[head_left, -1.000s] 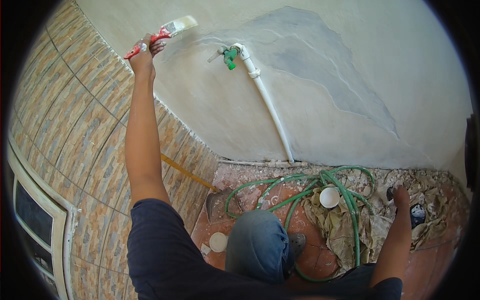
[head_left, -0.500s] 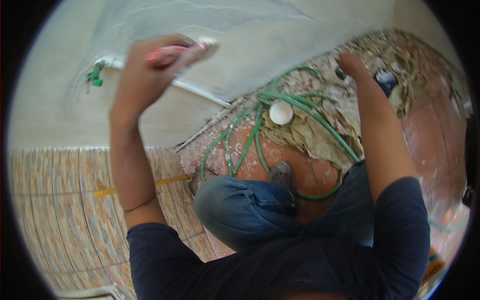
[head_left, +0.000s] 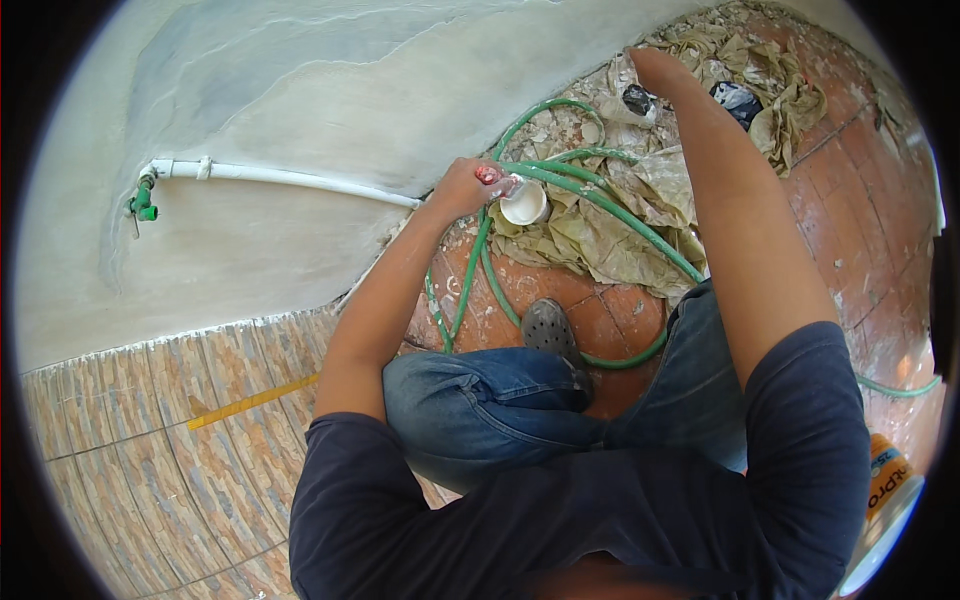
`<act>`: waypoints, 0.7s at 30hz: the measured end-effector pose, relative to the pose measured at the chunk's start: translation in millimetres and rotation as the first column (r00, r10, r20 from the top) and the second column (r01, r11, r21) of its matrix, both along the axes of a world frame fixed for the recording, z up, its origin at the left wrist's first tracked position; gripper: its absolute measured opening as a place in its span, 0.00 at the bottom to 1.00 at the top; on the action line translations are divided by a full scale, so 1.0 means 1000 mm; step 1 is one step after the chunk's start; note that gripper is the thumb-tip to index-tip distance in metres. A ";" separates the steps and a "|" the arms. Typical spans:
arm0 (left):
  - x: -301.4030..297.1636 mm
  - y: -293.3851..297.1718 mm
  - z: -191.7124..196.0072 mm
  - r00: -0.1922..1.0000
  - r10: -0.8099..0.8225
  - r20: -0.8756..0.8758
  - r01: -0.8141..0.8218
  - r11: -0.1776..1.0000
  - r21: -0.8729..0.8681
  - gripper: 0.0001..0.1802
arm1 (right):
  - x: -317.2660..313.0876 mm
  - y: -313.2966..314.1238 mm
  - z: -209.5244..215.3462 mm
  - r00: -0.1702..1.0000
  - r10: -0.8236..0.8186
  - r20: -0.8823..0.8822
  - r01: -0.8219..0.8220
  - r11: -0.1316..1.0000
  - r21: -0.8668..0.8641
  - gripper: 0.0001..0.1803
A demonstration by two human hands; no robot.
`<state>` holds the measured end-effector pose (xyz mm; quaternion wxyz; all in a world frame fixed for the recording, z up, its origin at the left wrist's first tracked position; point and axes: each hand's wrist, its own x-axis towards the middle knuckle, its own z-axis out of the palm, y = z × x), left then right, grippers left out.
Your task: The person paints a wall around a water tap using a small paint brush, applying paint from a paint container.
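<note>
My left hand (head_left: pixel 462 190) is closed round a red-handled paintbrush (head_left: pixel 488 175). The brush's bristle end points to the rim of a small white cup (head_left: pixel 524 204) with white stuff in it; whether it touches is unclear. My right arm reaches far forward, and my right hand (head_left: pixel 655 70) is near the foot of the wall, its fingers hidden. Just below that hand lies a clear plastic thing with a dark patch (head_left: pixel 637 100). A green hose (head_left: pixel 610 203) loops round the cup, over a crumpled, stained cloth (head_left: pixel 590 242).
A white pipe (head_left: pixel 285 176) with a green tap (head_left: pixel 145 205) runs along the pale wall (head_left: pixel 250 250). Patterned tiles (head_left: pixel 140 440) with a yellow strip (head_left: pixel 250 402) are at left. Terracotta floor (head_left: pixel 850 220) lies right; an orange-and-white bucket (head_left: pixel 885 510) stands lower right.
My left hand has moved down and right with the paintbrush, from in front of the wall to beside the white cup. The whole view has shifted slightly.
</note>
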<state>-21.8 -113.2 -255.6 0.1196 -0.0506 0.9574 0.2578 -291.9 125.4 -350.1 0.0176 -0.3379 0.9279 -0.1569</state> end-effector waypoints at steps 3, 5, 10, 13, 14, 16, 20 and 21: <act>0.000 0.001 -0.009 0.999 0.002 0.033 -0.003 1.000 0.018 0.11 | 0.002 -0.002 0.001 1.000 0.004 0.027 -0.004 1.000 0.029 0.18; -0.001 0.001 -0.013 0.998 -0.014 0.060 0.015 1.000 -0.016 0.11 | 0.006 -0.006 0.002 0.998 0.014 0.055 -0.018 0.997 0.073 0.21; 0.004 -0.001 -0.026 0.997 -0.040 0.068 0.042 0.998 -0.035 0.11 | 0.009 -0.012 -0.002 0.999 -0.005 0.032 0.005 1.000 -0.010 0.12; 0.008 -0.008 -0.038 0.995 -0.101 -0.001 0.101 0.994 -0.045 0.10 | 0.005 -0.011 -0.005 0.999 -0.017 0.036 0.017 1.000 0.006 0.11; 0.010 -0.013 -0.041 0.999 -0.012 0.051 0.011 1.000 0.018 0.11 | 0.004 -0.010 -0.006 1.000 0.009 0.026 -0.008 1.000 -0.023 0.11; 0.012 -0.027 -0.046 0.991 0.073 0.109 -0.082 0.994 0.078 0.11 | 0.003 -0.008 -0.005 0.999 -0.014 0.043 0.013 1.000 0.023 0.12; 0.016 -0.056 -0.044 0.920 0.370 0.132 -0.392 0.855 0.338 0.11 | 0.003 -0.005 -0.003 0.999 -0.012 0.045 0.012 1.000 0.006 0.13; 0.018 -0.062 -0.041 0.892 0.389 0.232 -0.452 0.787 0.420 0.11 | 0.003 -0.005 -0.003 0.999 -0.013 0.034 0.013 1.000 -0.004 0.13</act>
